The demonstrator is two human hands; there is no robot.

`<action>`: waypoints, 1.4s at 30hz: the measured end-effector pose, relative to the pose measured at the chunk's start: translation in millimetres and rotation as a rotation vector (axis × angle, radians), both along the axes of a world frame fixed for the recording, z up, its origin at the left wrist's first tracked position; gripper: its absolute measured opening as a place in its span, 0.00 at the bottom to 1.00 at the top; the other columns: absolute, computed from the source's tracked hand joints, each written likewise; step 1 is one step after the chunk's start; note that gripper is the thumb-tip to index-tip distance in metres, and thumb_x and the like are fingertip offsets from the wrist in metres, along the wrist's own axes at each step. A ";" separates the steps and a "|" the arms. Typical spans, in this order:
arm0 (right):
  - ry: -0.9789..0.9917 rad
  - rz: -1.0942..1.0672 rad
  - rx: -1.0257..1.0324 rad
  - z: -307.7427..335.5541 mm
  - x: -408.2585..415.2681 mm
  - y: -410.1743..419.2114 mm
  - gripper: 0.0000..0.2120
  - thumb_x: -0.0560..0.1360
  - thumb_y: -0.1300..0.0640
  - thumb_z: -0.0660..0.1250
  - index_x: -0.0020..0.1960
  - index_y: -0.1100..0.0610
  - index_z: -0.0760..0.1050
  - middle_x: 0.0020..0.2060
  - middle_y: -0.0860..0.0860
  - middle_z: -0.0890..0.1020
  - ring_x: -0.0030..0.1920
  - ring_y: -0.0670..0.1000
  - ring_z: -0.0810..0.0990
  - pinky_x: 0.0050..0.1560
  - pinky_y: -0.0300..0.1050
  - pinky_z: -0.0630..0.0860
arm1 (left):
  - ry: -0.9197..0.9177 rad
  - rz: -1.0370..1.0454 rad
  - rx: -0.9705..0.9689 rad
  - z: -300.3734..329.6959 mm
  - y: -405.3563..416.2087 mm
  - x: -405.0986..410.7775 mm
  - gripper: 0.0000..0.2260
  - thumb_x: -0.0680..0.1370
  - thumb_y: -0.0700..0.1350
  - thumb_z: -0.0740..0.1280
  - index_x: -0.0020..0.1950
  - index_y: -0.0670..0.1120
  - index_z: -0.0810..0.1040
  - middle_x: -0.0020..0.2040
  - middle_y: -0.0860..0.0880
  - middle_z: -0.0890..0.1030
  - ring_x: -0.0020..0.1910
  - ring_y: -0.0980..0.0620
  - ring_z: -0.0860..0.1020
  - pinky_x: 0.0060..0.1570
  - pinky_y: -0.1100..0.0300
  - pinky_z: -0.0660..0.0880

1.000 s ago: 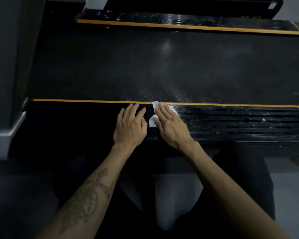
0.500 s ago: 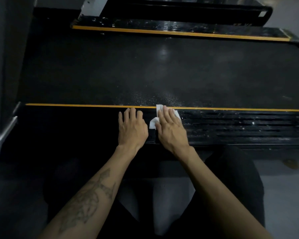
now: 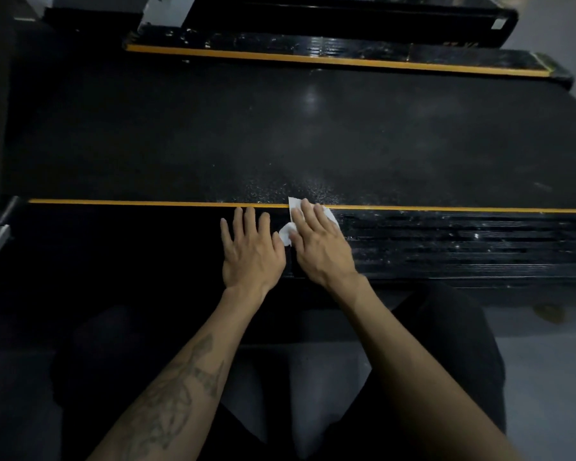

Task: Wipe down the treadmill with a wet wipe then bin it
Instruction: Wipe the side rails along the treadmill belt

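Dim room, black treadmill side rail [image 3: 446, 247] running left-right. Right hand [image 3: 320, 242] flat, pressing crumpled white wet wipe [image 3: 295, 204] at yellow edge stripe [image 3: 130, 203]. Left hand [image 3: 250, 251] flat, empty, just beside. Unwiped rail likely leftward.

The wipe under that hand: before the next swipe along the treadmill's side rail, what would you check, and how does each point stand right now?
1. Wipe under the right hand: ok, flat fingers press it down and white corners show around them.
2. Wipe on the near side rail: ok, though its top corner laps over the yellow stripe.
3. Left hand out of the way: ok if the swipe goes right; it rests flat on the rail just left of the wipe.
4. Rail to the right needs wiping: ok, its ridges show pale specks.
5. Wipe wet enough: cannot tell.
6. Bin within reach: cannot tell, none in view.
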State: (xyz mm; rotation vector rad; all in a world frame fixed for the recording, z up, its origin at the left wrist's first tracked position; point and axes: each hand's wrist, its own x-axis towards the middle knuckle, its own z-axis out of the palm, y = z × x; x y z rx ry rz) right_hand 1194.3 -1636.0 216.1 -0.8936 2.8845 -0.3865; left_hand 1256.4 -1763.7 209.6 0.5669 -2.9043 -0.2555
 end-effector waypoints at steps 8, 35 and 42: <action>0.022 -0.113 -0.016 -4.8 13.3 7.6 0.32 0.84 0.44 0.37 0.83 0.58 0.51 0.83 0.56 0.49 0.83 0.55 0.45 0.81 0.49 0.41 | 0.043 -0.018 0.028 -1.7 -2.0 -2.0 0.22 0.84 0.50 0.55 0.78 0.48 0.69 0.79 0.45 0.67 0.80 0.42 0.60 0.79 0.38 0.55; 0.041 -0.060 -0.055 -7.9 16.0 6.0 0.29 0.86 0.45 0.42 0.82 0.59 0.55 0.82 0.56 0.53 0.83 0.55 0.48 0.81 0.49 0.43 | 0.076 -0.015 0.007 -4.6 -2.8 -2.1 0.21 0.84 0.48 0.57 0.77 0.49 0.71 0.78 0.44 0.69 0.80 0.43 0.62 0.78 0.39 0.58; 0.049 -0.131 0.007 -6.4 5.4 16.6 0.29 0.87 0.45 0.42 0.84 0.58 0.51 0.83 0.56 0.50 0.83 0.54 0.46 0.82 0.50 0.44 | 0.098 -0.019 0.034 -1.3 -0.3 0.5 0.20 0.84 0.48 0.58 0.77 0.49 0.71 0.78 0.45 0.69 0.80 0.44 0.62 0.79 0.40 0.57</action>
